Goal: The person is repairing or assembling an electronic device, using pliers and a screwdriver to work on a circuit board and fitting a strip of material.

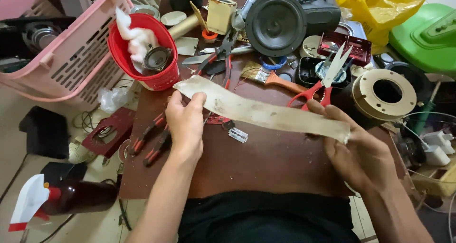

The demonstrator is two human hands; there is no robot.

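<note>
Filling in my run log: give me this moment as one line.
left hand: holds strip end | right hand: holds other end, plus red scissors | strip: stretched above table | razor blade: under strip

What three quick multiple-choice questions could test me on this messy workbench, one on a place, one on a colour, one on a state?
1. Where does the razor blade lie?
A. Inside the pink basket
B. On the brown table, just below the strip
C. On the floor

2. What colour are the scissors' handles?
A. Red
B. Blue
C. Green

3. How is the pale strip held?
A. Rolled up
B. Stretched between the left hand and right hand
C. Lying loose

Answers: 1 B, it rests on the table under the strip. 2 A, both loops are red. 3 B, each hand holds one end.
</note>
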